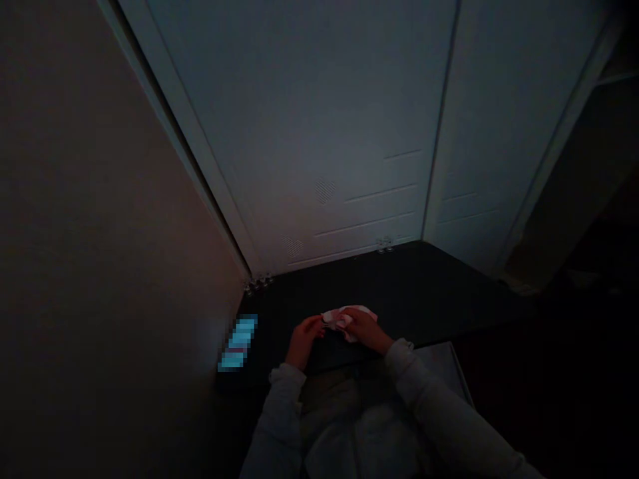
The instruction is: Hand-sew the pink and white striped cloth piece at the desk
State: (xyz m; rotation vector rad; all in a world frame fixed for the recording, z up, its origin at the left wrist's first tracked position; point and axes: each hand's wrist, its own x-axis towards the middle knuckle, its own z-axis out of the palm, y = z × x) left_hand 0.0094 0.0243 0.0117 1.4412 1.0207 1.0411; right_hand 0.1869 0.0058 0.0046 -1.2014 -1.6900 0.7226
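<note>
In dim light, a crumpled pink-and-white cloth (335,317) is between my hands, over the dark tabletop. My right hand (368,329) is closed around its right part, with some of the fabric showing past the fingers. At the cloth's left edge, my left hand (303,339) has its fingertips pinched together on the fabric. Exactly how the fingers grip is hard to make out in the dark.
A dark table (309,293) stands against a pale panelled door (309,133), with a wall (124,266) on the left. A lit, pixelated screen (237,342) lies at the left end. Small shiny objects (258,282) sit along the back edge. A pale box-like shape (442,366) is below the front edge.
</note>
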